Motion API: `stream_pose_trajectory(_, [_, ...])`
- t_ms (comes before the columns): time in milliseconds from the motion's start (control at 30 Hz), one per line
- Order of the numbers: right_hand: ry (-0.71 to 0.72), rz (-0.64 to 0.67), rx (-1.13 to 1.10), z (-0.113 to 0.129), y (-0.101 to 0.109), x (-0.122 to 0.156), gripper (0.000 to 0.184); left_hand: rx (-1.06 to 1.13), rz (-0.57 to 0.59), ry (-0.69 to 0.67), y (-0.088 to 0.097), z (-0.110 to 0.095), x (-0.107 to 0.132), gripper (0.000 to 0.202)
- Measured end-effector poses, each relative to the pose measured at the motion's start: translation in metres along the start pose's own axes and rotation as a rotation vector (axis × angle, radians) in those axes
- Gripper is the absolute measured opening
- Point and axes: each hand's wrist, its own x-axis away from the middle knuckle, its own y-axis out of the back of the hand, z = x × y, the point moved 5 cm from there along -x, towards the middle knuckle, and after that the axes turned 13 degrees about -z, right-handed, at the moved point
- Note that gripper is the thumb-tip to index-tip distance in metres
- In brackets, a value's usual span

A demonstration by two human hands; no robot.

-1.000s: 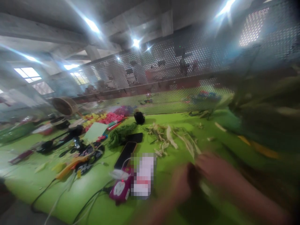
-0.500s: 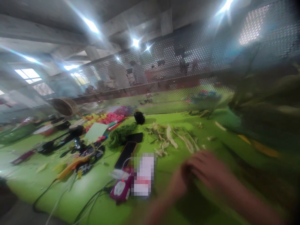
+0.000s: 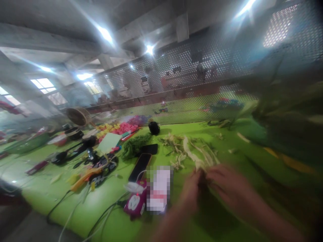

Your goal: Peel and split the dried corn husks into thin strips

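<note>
My left hand (image 3: 191,191) and my right hand (image 3: 227,188) meet low in the middle of the view, over the bright green table (image 3: 75,208). Both are smeared by motion. Their fingertips come together on a dark green piece (image 3: 202,179), and what it is stays unclear. Just beyond the hands lies a heap of pale dried husk strips (image 3: 191,151). A large blurred mass of green and yellow leaves (image 3: 290,127) fills the right side.
Two phones (image 3: 141,163) lie left of the hands, beside a purple power bank (image 3: 136,201) with cables. Further left are dark tools, an orange item, a green paper sheet (image 3: 109,142), pink and yellow pieces (image 3: 118,127) and a perforated metal screen (image 3: 191,87) behind.
The hands have shifted a little up and to the left, closer to the husk heap. The camera has turned slightly, sliding the table things rightward.
</note>
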Motion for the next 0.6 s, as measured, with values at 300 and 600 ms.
stream_pose_trajectory(300, [-0.041,0.004,0.015,-0.006,-0.003,0.005,0.020,-0.019,-0.001,0.005,0.002,0.002,-0.004,0.031])
stream_pose_trajectory(600, [-0.047,-0.026,0.044,-0.006,0.000,0.002,0.015,-0.161,0.036,-0.155,0.012,-0.001,-0.007,0.031])
